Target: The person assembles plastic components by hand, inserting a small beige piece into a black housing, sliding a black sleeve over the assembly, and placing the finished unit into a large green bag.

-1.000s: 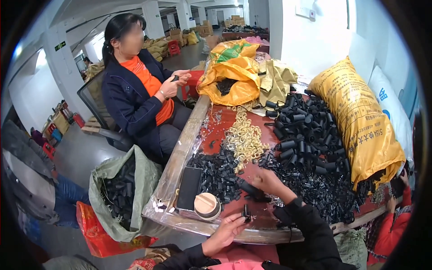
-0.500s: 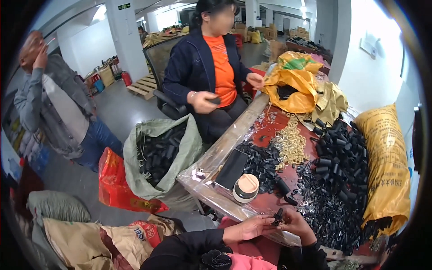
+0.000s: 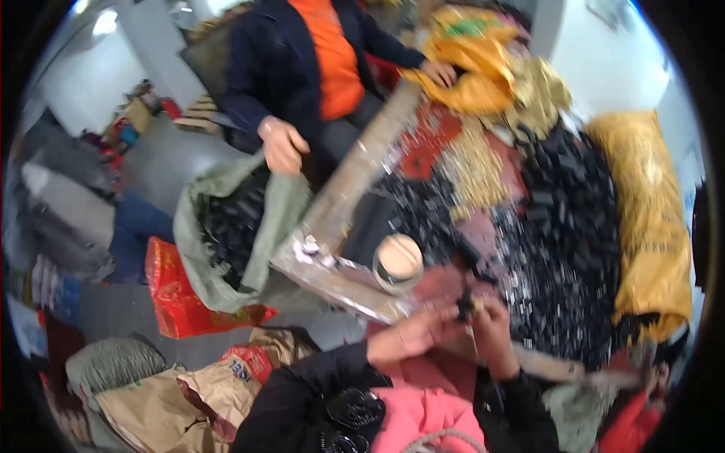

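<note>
Blur softens the whole picture. My left hand reaches in at the table's near edge, its fingers closed on a small black plastic part. My right hand pinches at the same part from the other side. By its fingertips shows a tiny yellowish spot, too smeared to name. Just beyond my hands lies a black cylinder. A round tub with a pale lid stands to the left of it. Heaps of small black parts and yellowish pieces cover the red tabletop.
Across the table a co-worker holds one hand over a green sack of black cylinders; the other touches a yellow bag. A full yellow sack flanks the right side. Someone's red sleeve shows lower right.
My view has tilted downward. The co-worker's near hand moved over the green sack, and the black piece it held no longer shows. A red-sleeved person has come into view lower right.
</note>
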Demonstrator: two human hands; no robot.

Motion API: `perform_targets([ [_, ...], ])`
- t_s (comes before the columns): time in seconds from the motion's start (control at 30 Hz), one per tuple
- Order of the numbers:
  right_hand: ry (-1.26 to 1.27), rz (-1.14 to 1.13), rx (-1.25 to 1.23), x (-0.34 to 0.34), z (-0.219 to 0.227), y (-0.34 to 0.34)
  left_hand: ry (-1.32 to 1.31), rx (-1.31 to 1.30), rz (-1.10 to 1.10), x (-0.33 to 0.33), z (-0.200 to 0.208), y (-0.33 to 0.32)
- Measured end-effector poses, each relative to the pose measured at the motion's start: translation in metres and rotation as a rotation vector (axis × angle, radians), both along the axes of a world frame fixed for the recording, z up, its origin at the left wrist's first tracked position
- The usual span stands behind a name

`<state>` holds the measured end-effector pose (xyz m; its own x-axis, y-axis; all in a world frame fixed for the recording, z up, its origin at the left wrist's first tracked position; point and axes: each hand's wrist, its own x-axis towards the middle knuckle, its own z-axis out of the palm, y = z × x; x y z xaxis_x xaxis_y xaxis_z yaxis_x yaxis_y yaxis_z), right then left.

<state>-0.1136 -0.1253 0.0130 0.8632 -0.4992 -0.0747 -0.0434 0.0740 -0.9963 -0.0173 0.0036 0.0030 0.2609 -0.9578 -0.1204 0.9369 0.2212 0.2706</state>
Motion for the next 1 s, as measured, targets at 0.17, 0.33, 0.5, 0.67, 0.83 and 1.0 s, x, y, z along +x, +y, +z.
perform_targets([
  [0.17, -0.096, 0.061, 0.225, 0.005, 0.009, -0.024, -0.132, 0.161, -0.020, 0.015, 0.023, 0.008],
  [0.33, -0.119, 0.239, 0.044, 0.005, 0.037, -0.033, -0.160, 0.265, -0.040, 0.015, 0.022, 0.003],
  [0.5, -0.122, 0.376, -0.162, 0.006, 0.032, -0.034, -0.138, 0.314, -0.048, 0.012, 0.015, 0.005],
  [0.67, -0.080, 0.475, -0.354, 0.012, 0.036, -0.035, -0.132, 0.272, -0.073, 0.008, 0.011, 0.003],
  [0.83, -0.123, 0.451, -0.496, 0.012, 0.035, -0.031, -0.130, 0.300, -0.063, 0.002, 0.010, 0.004],
  [1.0, 0.041, 0.372, -0.098, 0.001, 0.037, -0.017, -0.113, 0.314, -0.069, -0.003, 0.008, 0.008],
])
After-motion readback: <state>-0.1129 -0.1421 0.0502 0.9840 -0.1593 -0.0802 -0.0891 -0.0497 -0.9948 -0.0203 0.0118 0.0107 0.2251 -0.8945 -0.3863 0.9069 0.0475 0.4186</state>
